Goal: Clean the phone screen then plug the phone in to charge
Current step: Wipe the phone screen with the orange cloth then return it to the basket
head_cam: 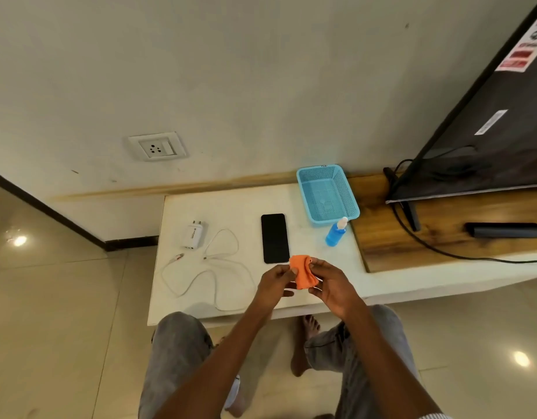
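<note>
Both hands meet over the near edge of the white table (218, 207): left hand (274, 282) and right hand (330, 284) each pinch a side of a small orange cloth (303, 273), bunched between the fingers and held above the surface, not touching the phone.

Black phone (274, 238) lies flat, screen up and dark, just beyond the cloth. Blue spray bottle (336, 232) stands to its right, just beside an empty blue mesh basket (327, 193). White charger adapter (193, 235) lies on its back to the phone's left; white cable (212, 267) sprawls loose near it, both ends free, joined to nothing. Wall socket (157, 146) sits on the wall above and behind the table.

Judgement: wiping not yet begun; cloth is being readied.

Risks from here:
- Phone lies unheld on a smooth top; a one-handed wipe could push it toward the table edge.
- Cloth is wadded, so a crease may smear rather than clean.
- Reaching for the bottle could tip it onto the phone.
- Cable loops hang near the front edge; a sleeve or wrist could drag them off.
</note>
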